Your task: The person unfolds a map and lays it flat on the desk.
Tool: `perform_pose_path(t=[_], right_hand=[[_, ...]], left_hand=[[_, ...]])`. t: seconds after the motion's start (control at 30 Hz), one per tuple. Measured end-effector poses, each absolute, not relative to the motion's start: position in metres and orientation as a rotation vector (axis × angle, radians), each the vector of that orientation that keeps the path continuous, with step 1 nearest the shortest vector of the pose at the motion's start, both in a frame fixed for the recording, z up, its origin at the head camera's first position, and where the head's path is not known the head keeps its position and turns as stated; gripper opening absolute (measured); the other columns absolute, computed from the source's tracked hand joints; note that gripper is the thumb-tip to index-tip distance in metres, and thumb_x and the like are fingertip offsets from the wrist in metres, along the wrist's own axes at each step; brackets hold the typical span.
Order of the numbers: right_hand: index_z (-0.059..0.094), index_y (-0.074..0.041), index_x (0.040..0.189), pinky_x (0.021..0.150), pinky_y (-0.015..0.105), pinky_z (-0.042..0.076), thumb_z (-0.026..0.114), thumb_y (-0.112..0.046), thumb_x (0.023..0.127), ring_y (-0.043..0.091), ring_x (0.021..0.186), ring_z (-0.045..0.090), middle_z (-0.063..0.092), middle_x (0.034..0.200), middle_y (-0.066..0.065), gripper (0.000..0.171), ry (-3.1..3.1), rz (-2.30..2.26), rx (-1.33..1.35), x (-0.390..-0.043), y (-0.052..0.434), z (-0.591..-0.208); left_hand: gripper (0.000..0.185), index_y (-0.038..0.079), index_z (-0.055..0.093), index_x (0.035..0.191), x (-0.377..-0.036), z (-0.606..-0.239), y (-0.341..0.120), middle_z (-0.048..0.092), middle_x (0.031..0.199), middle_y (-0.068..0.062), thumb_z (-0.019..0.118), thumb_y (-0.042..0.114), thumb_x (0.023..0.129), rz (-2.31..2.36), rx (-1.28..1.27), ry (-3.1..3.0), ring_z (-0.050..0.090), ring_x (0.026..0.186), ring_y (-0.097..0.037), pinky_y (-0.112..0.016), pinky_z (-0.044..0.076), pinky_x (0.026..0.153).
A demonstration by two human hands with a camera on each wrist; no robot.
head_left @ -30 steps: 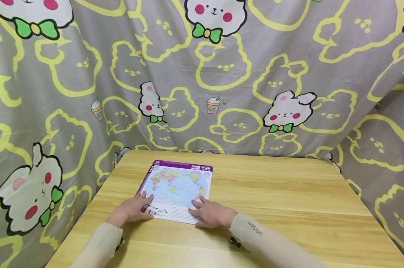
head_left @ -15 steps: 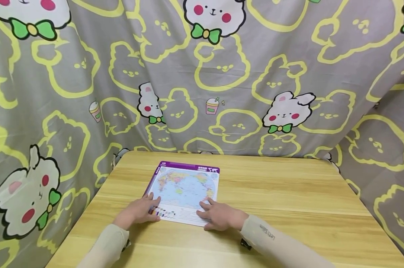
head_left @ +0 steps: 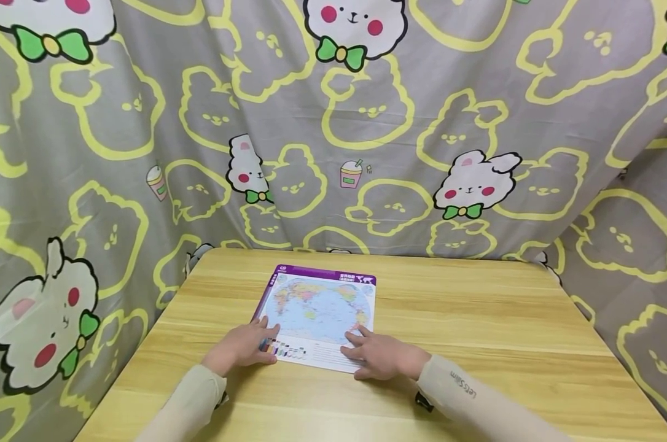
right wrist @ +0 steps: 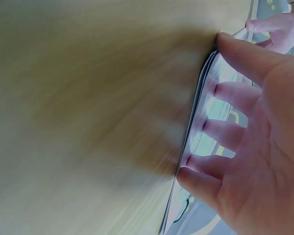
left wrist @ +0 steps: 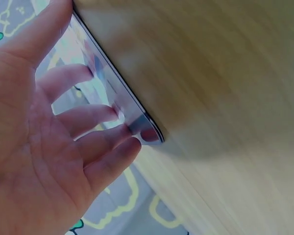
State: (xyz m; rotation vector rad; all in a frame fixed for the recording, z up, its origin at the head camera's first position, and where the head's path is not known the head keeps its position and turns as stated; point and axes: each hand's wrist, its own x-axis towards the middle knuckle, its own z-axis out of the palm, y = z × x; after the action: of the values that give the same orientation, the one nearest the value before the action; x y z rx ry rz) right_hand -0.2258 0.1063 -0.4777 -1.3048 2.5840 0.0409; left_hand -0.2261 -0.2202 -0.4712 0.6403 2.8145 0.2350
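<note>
A thin world map sheet [head_left: 317, 313] with a purple border lies flat on the wooden table, left of its middle. My left hand [head_left: 242, 347] rests on its near left corner, fingers spread over the surface. On the near right corner is my right hand [head_left: 386, 356], its fingertips on the printed face. In the left wrist view, the fingertips of the left hand [left wrist: 63, 132] touch the glossy top close to the edge. Seen from the right wrist, the edge of the map sheet [right wrist: 192, 115] shows thin dark layers, with the right thumb [right wrist: 245, 56] at its corner.
The light wooden table [head_left: 477, 319] stretches far to the right of the map. A grey curtain [head_left: 394, 123] with cartoon animals hangs along the back and both sides of the table.
The map sheet has slid to the right across the table, with both hands moving along on it. The spread of the fingers looks the same.
</note>
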Motion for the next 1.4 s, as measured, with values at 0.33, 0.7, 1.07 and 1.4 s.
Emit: perform_pose_path(t=[0.33, 0.7, 1.07, 1.4], right_hand=[[0.046, -0.016, 0.142, 0.108, 0.046, 0.032, 0.057, -0.040, 0.093, 0.044, 0.135, 0.025, 0.032, 0.149, 0.016, 0.055, 2.578, -0.051, -1.263, -0.227, 0.125, -0.478], [0.048, -0.012, 0.140, 0.109, 0.048, 0.029, 0.060, -0.034, 0.092, 0.044, 0.137, 0.021, 0.033, 0.148, 0.019, 0.054, 2.565, -0.164, -1.212, -0.226, 0.143, -0.477], [0.048, -0.012, 0.140, 0.108, 0.050, 0.029, 0.061, -0.032, 0.091, 0.043, 0.138, 0.019, 0.032, 0.149, 0.019, 0.054, 2.548, -0.220, -1.198, -0.225, 0.159, -0.477], [0.051, -0.010, 0.137, 0.106, 0.052, 0.031, 0.064, -0.027, 0.089, 0.043, 0.137, 0.021, 0.034, 0.147, 0.020, 0.053, 2.554, -0.261, -1.188, -0.227, 0.175, -0.477]], left_hand=[[0.065, 0.006, 0.052, 0.135, -0.229, -0.472, -0.208, 0.039, 0.139, -0.032, 0.069, 0.042, 0.083, 0.215, 0.699, 2.813, 0.037, 0.127, -0.048, -0.057, 0.036, 0.101], [0.060, 0.011, 0.054, 0.135, -0.229, -0.473, -0.194, 0.039, 0.142, -0.026, 0.068, 0.041, 0.085, 0.197, 0.716, 2.795, 0.036, 0.131, -0.043, -0.053, 0.034, 0.104], [0.055, 0.012, 0.056, 0.133, -0.230, -0.472, -0.183, 0.041, 0.142, -0.024, 0.068, 0.037, 0.086, 0.182, 0.780, 2.785, 0.038, 0.130, -0.041, -0.054, 0.035, 0.103], [0.052, 0.016, 0.057, 0.132, -0.229, -0.473, -0.172, 0.045, 0.139, -0.023, 0.069, 0.035, 0.086, 0.090, 0.891, 2.805, 0.044, 0.126, -0.040, -0.051, 0.040, 0.099]])
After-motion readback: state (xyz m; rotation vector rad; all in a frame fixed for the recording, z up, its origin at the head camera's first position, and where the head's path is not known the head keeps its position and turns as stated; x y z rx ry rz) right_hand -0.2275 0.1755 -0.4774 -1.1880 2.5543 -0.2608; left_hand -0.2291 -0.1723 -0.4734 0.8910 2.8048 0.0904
